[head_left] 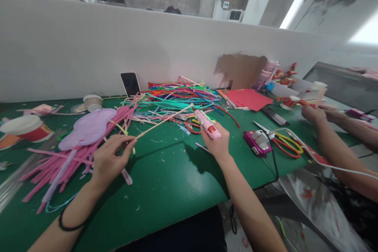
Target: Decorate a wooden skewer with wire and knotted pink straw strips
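Observation:
My left hand (110, 159) pinches one end of a thin pale stick (165, 120) between thumb and fingers. The stick slants up to the right, above the green table. In my right hand (217, 139) is a pink glue gun (206, 123), its nozzle at the far end of the stick. Whether the nozzle touches the stick I cannot tell. Left of my left hand lies a lilac flat padded shape (88, 128) on a wrapped stem, over a bundle of pink pipe cleaners (76, 163).
Many coloured pipe cleaners (177, 100) are heaped at the back, with scissors (193, 126) before them. A phone (130, 84) leans on the partition. Red paper (248, 99), a purple power strip (256, 143) and paper cup (26, 128) lie around. Another person's hands (314, 114) work at right.

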Demonstrator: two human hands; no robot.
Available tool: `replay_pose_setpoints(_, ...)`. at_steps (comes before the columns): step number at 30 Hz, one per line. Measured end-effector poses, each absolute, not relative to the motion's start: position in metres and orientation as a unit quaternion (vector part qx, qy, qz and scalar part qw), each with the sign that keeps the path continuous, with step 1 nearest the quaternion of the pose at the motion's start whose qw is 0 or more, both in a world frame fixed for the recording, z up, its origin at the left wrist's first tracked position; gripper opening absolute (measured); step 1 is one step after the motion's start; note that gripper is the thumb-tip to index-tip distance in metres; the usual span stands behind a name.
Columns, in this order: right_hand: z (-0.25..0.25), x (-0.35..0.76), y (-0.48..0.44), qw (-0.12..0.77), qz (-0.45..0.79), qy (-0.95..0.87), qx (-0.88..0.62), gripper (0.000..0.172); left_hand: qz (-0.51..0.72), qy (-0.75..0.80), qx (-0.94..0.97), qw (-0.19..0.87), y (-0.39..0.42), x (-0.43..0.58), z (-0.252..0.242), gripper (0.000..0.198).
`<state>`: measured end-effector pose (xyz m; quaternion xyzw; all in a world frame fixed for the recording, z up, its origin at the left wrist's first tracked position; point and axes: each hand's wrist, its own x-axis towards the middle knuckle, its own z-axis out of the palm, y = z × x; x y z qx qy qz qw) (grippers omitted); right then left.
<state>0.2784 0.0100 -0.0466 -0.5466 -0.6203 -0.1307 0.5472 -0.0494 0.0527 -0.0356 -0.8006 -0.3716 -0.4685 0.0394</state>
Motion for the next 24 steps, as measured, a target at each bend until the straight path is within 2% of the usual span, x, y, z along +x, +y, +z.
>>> replay_pose_setpoints(24,-0.0444,0.2781,0.0084,0.548,-0.132,-0.613,-0.554,0.013,-0.467,-0.357,-0.807,0.059,0.0526,-0.0493,-0.0343,0.005)
